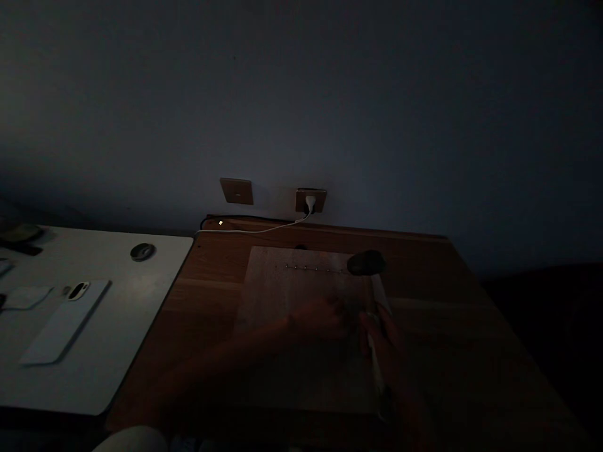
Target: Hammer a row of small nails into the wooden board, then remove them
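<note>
In dim light, my right hand [389,342] is wrapped round the handle of a mallet [367,263], its dark head raised over the far right part of a pale wooden board [268,295]. A row of small shiny nails [306,268] runs along the board's far side, and the mallet head hides the row's right end. Over the middle of the board, just left of the mallet handle, my left hand [325,319] is closed with its fingers curled. Whatever may be inside those fingers is too dark to make out.
The board lies on a brown wooden table [438,301]. At left, a white table [117,326] bears a phone [68,323] and a roll of tape [142,252]. A white cable [264,230] runs along the back edge to a wall socket [311,199].
</note>
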Demonstrator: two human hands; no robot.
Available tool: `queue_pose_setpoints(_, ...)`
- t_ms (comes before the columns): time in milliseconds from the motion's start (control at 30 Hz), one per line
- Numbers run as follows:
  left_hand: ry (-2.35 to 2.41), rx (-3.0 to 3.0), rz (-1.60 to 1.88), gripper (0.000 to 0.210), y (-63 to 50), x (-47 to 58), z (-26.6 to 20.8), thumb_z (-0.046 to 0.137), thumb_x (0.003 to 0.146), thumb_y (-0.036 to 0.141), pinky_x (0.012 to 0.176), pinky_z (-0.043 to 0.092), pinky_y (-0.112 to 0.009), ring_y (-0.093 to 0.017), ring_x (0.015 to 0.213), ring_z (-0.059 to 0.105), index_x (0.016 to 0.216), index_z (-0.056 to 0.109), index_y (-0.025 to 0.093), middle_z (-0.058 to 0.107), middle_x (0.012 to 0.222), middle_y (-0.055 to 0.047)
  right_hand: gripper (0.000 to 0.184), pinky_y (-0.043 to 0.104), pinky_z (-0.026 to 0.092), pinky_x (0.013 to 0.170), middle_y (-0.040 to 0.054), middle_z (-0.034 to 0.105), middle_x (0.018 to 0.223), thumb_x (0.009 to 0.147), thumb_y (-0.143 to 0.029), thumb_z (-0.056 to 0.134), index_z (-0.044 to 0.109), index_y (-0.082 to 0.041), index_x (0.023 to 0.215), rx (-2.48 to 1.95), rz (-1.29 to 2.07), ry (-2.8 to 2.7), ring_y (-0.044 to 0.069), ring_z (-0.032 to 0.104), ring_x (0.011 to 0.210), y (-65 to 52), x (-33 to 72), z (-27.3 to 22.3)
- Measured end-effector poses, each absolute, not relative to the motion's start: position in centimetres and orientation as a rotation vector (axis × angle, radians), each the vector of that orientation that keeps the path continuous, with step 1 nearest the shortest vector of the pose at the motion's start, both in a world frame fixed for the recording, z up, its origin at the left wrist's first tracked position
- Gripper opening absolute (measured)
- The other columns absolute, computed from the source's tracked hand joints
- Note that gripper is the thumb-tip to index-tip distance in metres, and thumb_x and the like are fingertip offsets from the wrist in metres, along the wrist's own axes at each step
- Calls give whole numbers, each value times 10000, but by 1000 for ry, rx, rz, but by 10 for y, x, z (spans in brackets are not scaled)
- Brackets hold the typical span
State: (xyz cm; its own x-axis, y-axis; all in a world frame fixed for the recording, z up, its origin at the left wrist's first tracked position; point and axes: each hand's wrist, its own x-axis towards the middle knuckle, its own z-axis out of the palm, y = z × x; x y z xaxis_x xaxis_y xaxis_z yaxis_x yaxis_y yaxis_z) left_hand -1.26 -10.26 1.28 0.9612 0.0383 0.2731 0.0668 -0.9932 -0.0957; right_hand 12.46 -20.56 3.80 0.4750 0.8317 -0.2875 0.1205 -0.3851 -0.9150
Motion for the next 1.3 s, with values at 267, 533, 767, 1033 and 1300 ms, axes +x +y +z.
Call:
queue_pose_setpoints(267, -491, -3095, -442, 220, -75, -54, 19, 447, 1040, 176, 676, 500, -282, -172, 814, 654, 1059, 663, 140, 690, 957, -68, 457, 231, 313, 356, -95, 450, 478, 841, -650, 600, 595, -234, 1030, -1816, 1021, -840, 117, 401, 371, -209, 120, 38)
queue_pose_setpoints(533, -955, -3115, -540, 253, -53, -116, 12, 485, 995, 119, 857, 534, -284, -194, 1040, 633, 1189, 633, 187, 650, 1166, -90, 441, 237, 329, 393, -84, 447, 466, 840, -617, 582, 598, -211, 1011, -1800, 1094, -917, 125, 419, 395, -198, 97, 45)
queue_pose_setpoints(767, -1284, -3262, -984, 229, -37, -128, -8, 538, 952, 107, 863, 557, -300, -187, 957, 687, 1074, 720, 172, 707, 1065, -83, 292, 271, 355, 433, -43, 489, 446, 841, -547, 546, 562, -258, 804, -1860, 1051, -1035, 156, 487, 411, -194, 87, 66)
queue_pose_setpoints(1033, -1833, -2958, -1312, 201, -9, -150, -12, 606, 872, 129, 856, 578, -295, -186, 916, 722, 1000, 747, 195, 765, 1000, -38, 325, 272, 340, 414, -51, 482, 451, 848, -585, 551, 579, -262, 834, -1790, 1088, -1012, 156, 463, 399, -194, 85, 54)
queue_pose_setpoints(1300, -1580, -3046, -1103, 169, -10, -145, -15, 606, 905, 146, 919, 531, -347, -208, 971, 702, 990, 738, 208, 768, 1013, -52, 324, 276, 357, 452, -53, 484, 444, 883, -547, 555, 643, -238, 918, -1835, 1033, -1145, 152, 465, 411, -189, 82, 57)
